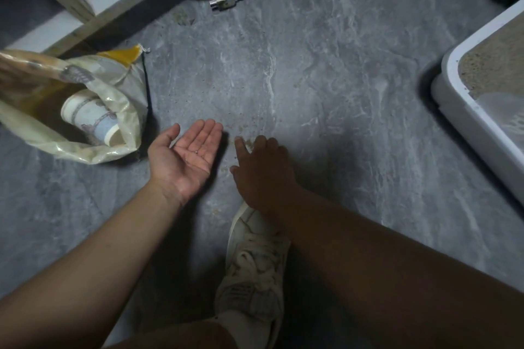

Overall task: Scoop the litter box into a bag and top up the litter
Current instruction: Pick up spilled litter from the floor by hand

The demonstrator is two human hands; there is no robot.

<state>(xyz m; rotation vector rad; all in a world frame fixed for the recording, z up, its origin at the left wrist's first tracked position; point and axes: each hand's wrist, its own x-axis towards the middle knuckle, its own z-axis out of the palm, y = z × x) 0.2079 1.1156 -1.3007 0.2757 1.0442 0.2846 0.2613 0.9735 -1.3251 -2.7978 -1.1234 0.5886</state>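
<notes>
- Stage, my read: cleanup of spilled litter on the floor [326,71]; can't tell from here whether scooping or the top-up is done.
- Left hand [185,159] lies palm up with fingers straight, a few grains sitting on the palm, nothing gripped.
- Right hand [262,170] is palm down just beside it, fingers spread over a small scatter of litter grains [249,144] on the floor; it grips nothing as far as I can see.
- Litter box [479,122] sits at the right edge of the floor, well apart from both hands; tan litter inside, level looks fairly high.
- Bag [85,110] lies open near the left edge, close to the left hand; paper cup [90,117] lies on its side inside.
- Likely left: gather the grains, dump them into the bag or box.
</notes>
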